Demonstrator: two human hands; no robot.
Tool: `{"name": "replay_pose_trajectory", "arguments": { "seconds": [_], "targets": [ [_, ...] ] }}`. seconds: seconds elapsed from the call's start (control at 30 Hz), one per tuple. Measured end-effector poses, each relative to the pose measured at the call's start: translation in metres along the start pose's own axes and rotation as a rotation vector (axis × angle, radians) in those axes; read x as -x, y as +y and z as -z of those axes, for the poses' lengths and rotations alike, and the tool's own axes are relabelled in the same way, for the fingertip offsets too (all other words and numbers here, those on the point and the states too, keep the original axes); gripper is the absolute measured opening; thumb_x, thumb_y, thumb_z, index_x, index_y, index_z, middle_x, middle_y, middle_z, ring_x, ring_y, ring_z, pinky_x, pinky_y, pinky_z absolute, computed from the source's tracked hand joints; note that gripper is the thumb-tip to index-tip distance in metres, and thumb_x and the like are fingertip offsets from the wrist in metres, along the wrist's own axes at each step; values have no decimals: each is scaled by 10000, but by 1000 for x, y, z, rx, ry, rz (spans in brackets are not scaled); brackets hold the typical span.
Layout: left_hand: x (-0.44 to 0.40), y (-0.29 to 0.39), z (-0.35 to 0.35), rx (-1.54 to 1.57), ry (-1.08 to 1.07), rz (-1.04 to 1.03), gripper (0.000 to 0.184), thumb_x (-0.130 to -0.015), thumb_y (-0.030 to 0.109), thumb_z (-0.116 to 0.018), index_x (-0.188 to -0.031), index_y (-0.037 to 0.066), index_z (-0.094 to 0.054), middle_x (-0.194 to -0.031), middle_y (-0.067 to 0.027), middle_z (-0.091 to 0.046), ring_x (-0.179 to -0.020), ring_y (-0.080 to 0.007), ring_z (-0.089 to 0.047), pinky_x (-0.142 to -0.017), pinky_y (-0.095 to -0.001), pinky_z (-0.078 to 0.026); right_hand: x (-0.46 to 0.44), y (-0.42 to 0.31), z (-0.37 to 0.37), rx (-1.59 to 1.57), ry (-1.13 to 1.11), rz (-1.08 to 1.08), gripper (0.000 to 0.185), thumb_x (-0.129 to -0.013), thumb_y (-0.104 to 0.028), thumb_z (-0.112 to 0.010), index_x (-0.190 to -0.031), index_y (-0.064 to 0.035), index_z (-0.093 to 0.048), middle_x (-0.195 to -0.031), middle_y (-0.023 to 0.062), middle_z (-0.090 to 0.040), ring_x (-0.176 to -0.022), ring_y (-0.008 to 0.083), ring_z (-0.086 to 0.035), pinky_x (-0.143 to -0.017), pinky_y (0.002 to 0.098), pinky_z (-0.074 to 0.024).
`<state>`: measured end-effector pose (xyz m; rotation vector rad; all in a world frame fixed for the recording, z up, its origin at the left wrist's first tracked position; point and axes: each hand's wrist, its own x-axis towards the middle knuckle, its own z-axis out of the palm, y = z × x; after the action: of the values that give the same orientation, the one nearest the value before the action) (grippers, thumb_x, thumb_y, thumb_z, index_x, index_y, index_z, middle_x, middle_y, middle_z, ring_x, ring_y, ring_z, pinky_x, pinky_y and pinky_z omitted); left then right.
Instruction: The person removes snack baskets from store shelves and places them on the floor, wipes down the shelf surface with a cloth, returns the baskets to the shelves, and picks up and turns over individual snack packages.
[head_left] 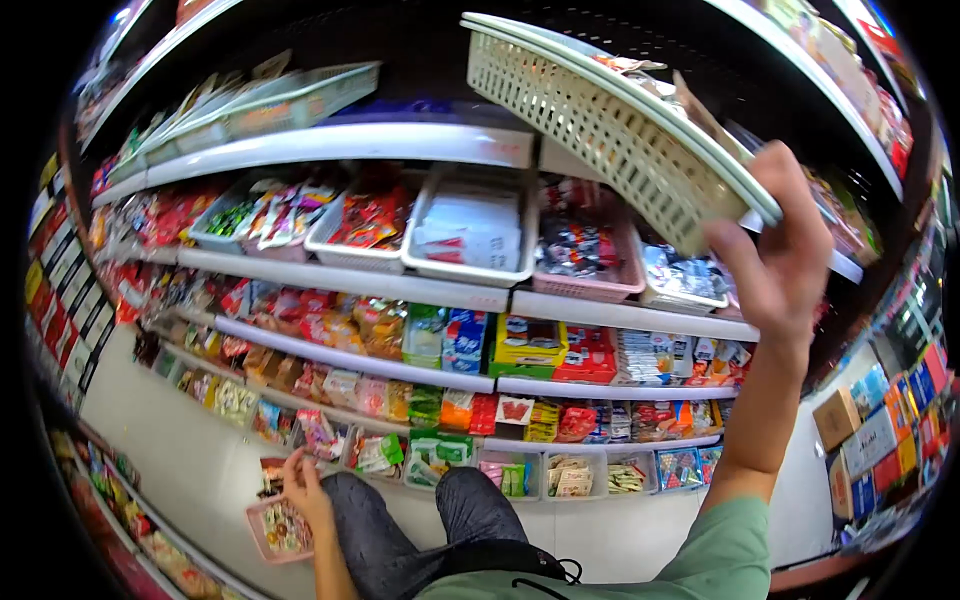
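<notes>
Ok so the little pink basket (256, 532)'s down low by your left hand (308, 492), grip's impossible to tell, while above the upper shelf (430, 143) your perforated plastic basket (600, 133) is tilted, not seated level, right hand (785, 255) clamping its end.

Bright overhead-seeming light, glare along pale shelf edges, fisheye-curved black borders, slight blur toward the edges.

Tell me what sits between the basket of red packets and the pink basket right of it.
A white basket of pale packets, seen in the head view.
</notes>
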<state>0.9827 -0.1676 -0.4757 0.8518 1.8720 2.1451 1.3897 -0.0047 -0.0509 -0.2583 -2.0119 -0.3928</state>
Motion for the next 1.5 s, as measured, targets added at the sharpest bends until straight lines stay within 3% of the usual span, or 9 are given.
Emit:
{"name": "replay_pose_trajectory", "arguments": {
  "seconds": [0.17, 0.4, 0.57, 0.77, 1.03, 1.3, 1.33, 1.4, 1.5],
  "targets": [
    [16, 70, -16, 95, -93, 13, 193, -898, 100, -533, -1048, -10, -586, -863, -64, -622, -750, -101, -586, -666, -215, -475, 21, -59, -45, -214, 53, 0, 401, -631, -370, -766, -727, -79, -507, -699, 9, -410, -683, 174, -368, -611, 304, -315],
    [28, 160, 5, 316, -272, 26, 465, -942, 338, -433, -1178, -59, -484, -801, -140, -648, -595, -162, -612, -516, -218, -457, 57, -104, -173, -675, -219, 220, 284, -536, -229, -734, -723, -107, -559, -716, 15, -453, -690, 221, -438, -665, 371, -299],
    [-12, 166, 28, 244, -277, 500, 672, -895, 508, -437, -1220, -79, -408, -957, -266, -609, -691, -276, -667, -496, -268, -538, 100, -143, -281, -813, -290, 279, 291, -528, -124, -706, -784, -89, -571, -785, 36, -487, -768, 236, -471, -747, 404, -304],
    [-64, 143, 42, 37, -228, 640, 451, -893, 341, -523, -1053, -80, -506, -809, -218, -646, -647, -260, -667, -520, -290, -559, 138, -174, -370, -808, -293, 277, 211, -588, -104, -669, -762, -114, -550, -795, 24, -493, -829, 230, -480, -795, 413, -307],
    [-87, -34, 27, -143, -66, 759, 282, -869, 128, -514, -1068, -71, -522, -906, -172, -630, -721, -241, -659, -549, -311, -582, 212, -187, -438, -682, -477, 308, 336, -633, -172, -697, -937, -102, -570, -963, 74, -503, -953, 261, -487, -906, 479, -333],
    [-43, -315, 53, -388, -105, 558, 281, -738, 40, -552, -1009, -32, -560, -860, -197, -632, -694, -305, -651, -510, -429, -557, 265, -116, -323, -618, -594, 35, 426, -617, -84, -717, -1016, -62, -570, -1010, 134, -524, -964, 331, -520, -823, 442, -432],
    [-40, -254, 34, -219, -2, 805, 297, -734, 58, -559, -1014, -38, -556, -867, -199, -632, -753, -306, -649, -552, -439, -559, 269, -104, -301, -558, -591, 4, 414, -614, -61, -710, -1005, -57, -575, -990, 139, -531, -935, 333, -534, -796, 434, -449],
    [-31, -297, 32, 94, 48, 768, 367, -733, 116, -648, -1043, -49, -542, -880, -165, -618, -755, -283, -638, -539, -409, -551, 275, -79, -257, -390, -543, -29, 433, -594, -15, -706, -999, -49, -556, -956, 149, -541, -885, 340, -546, -760, 431, -463],
    [-31, -309, 34, -322, -223, 639, 418, -769, 129, -657, -1128, -26, -510, -882, -128, -606, -722, -266, -625, -533, -405, -532, 255, -41, -182, -146, -437, -91, 399, -588, -1, -680, -970, -43, -574, -958, 154, -546, -877, 330, -552, -746, 424, -472]
  ]
}}
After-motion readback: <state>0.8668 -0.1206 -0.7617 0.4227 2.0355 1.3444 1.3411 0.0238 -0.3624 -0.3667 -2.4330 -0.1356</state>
